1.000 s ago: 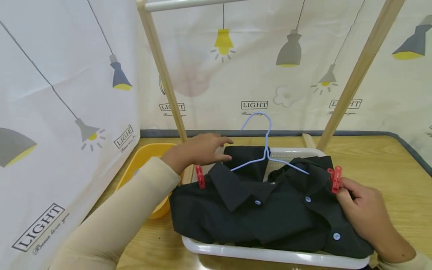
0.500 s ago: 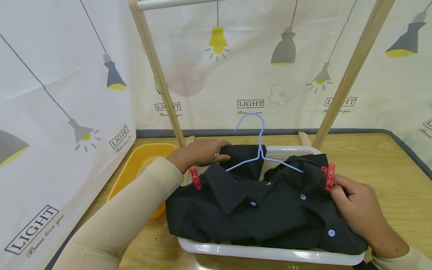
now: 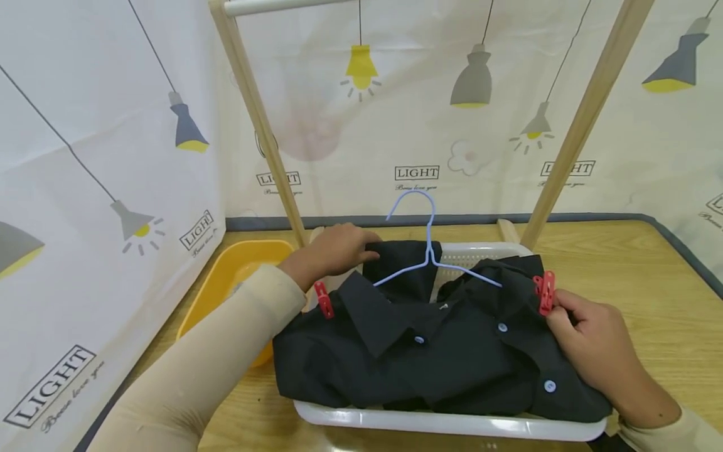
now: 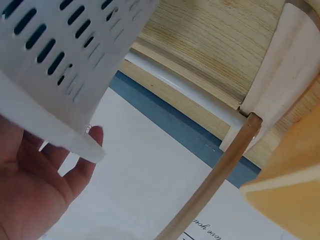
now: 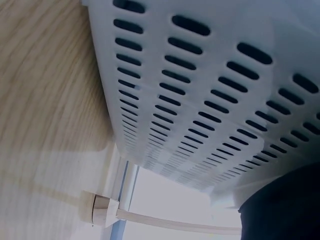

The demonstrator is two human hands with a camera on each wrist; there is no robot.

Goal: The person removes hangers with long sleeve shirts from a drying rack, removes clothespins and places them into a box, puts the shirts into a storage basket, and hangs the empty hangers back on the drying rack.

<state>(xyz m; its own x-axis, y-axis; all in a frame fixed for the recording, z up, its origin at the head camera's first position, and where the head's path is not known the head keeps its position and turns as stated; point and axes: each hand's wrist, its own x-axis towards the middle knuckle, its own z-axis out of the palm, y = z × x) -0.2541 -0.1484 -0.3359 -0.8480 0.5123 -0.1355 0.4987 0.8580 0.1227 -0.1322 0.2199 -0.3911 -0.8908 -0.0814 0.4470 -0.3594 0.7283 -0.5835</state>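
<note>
A black shirt point(image 3: 452, 364) with pale buttons lies over a white basket point(image 3: 474, 428). Its collar surrounds a blue wire hanger point(image 3: 430, 251), whose hook stands up. One red clothespin point(image 3: 324, 299) sits at the left shoulder, and red clothespin parts point(image 3: 546, 293) show at the right. My right hand point(image 3: 599, 345) pinches the shirt edge by that right clothespin; its fingertips are partly hidden. Beside black cloth at the basket's far left corner is my left hand point(image 3: 339, 251), fingers loosely bent. In the left wrist view the basket rim point(image 4: 50, 120) partly covers these fingers; contact is unclear.
A yellow tub point(image 3: 226, 263) stands left of the basket. Behind rises a wooden rack with a left post point(image 3: 260, 125), a right post point(image 3: 593, 113) and a white top bar point(image 3: 282, 6). Printed sheets point(image 3: 350, 144) line the back and left.
My left fingers have drawn in beside the black cloth at the basket's corner. My right hand keeps its hold on the shirt. The whole head view has shifted slightly.
</note>
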